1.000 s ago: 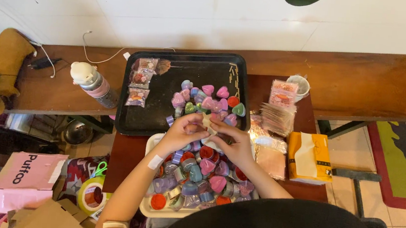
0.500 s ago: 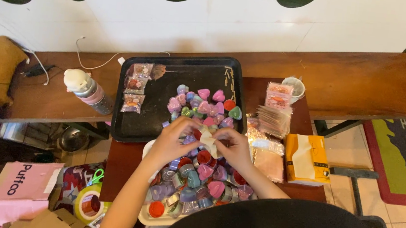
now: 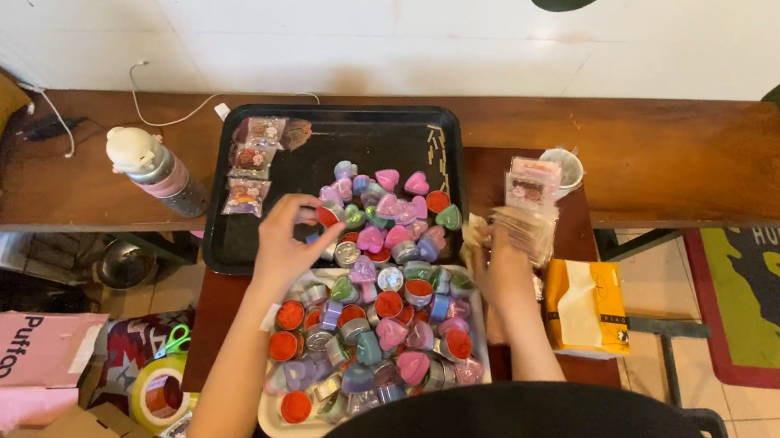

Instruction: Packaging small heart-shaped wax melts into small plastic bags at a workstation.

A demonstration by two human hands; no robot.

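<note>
The left hand [image 3: 286, 242] rests at the near edge of the black tray [image 3: 252, 243], its fingers [image 3: 306, 210] curled together around a small tin candle [image 3: 328, 214] with a red filling, right where the tray's heap of heart-shaped candles [image 3: 391, 208] begins. The right hand [image 3: 501, 265] sits at about 3 o'clock from the left one, at the right rim of the white tray [image 3: 272, 419]. Its fingers reach up to the stack of clear packets [image 3: 526, 226] and appear to pinch a pale packet there, though the grip is too small to see clearly, so I cannot tell how tightly they close.

Between the two hands and toward 6 o'clock, the white tray holds a crowded pile of candle tins [image 3: 378, 329] in red, pink, purple, green and blue, some round and some heart-shaped. On the black tray, at 11 o'clock from the left hand, lie three small filled packets [image 3: 251, 161] in a column. A white cup [image 3: 565, 165] stands just beyond the packet stack at 12 o'clock. An orange tissue box [image 3: 588, 307] lies just beside the right hand at 3 o'clock. A bottle with a white cap [image 3: 154, 170] lies on the wooden worktop [image 3: 706, 156] at 9 o'clock from the black tray. Down at 7 o'clock, off the worktop, are a roll of tape [image 3: 157, 393], green-handled scissors [image 3: 173, 336] and a pink box [image 3: 18, 359].
</note>
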